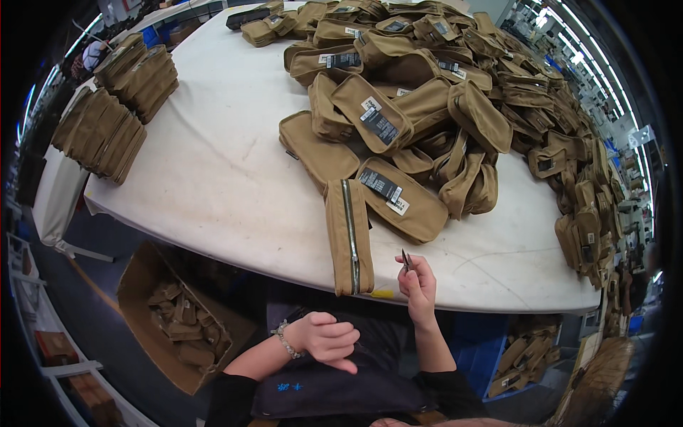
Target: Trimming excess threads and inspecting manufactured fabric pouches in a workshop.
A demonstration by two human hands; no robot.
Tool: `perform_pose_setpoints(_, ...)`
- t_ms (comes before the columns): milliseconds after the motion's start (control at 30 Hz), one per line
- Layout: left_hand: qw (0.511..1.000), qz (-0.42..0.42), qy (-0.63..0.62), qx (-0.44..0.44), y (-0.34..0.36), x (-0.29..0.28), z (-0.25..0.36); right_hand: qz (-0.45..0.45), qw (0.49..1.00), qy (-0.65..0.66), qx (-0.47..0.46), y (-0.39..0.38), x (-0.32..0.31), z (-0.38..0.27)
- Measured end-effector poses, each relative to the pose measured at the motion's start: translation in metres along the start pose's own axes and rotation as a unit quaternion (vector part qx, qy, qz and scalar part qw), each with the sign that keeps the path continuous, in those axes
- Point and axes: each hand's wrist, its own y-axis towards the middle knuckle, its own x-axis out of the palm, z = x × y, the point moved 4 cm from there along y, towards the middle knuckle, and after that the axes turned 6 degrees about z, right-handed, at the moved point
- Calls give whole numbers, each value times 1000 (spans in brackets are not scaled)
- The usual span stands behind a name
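A tan pouch (339, 245) with a dark-edged metal zipper along its top lies lengthwise at the table's front edge. Just right of its near end, my right hand (421, 283) is closed round small thread snips (406, 262), their dark pointed blades sticking up. My left hand (329, 340) hovers in front of my apron, below the table edge. Its fingers are loosely bent with the thumb held apart, and nothing shows in it. Behind the zippered pouch lies another tan pouch (425, 222) with a black tag and a white label.
Many tan pouches (427, 64) are heaped across the far and right side of the white-covered table (213, 164). Stacked pouches (99, 135) stand at the left. Below are a cardboard box (142, 331) of pouches and a blue bin (478, 356) holding more.
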Motion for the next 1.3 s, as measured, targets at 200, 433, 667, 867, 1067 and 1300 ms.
perform_pose_setpoints(200, 997, 23, 60, -47, -25, -18, -13, 27, 996, -39, -73, -2, 19, 6)
perform_pose_setpoints(433, 962, 72, 95, -245, -35, -18, -53, -56, 992, -80, -81, -2, 42, 5)
perform_pose_setpoints(667, 951, -27, -118, -286, 6, 9, -58, -30, 984, -61, -162, 15, 46, -7)
perform_pose_setpoints(867, 823, 138, -299, -462, 57, -13, -64, -35, 987, 158, 20, 37, 72, -67)
perform_pose_setpoints(1067, 726, 182, -378, -545, 74, -24, -90, -56, 983, 168, 54, 55, 80, -81)
perform_pose_setpoints(1300, 748, 195, -332, -540, 85, -35, -106, -105, 989, 71, -72, 52, 89, -79)
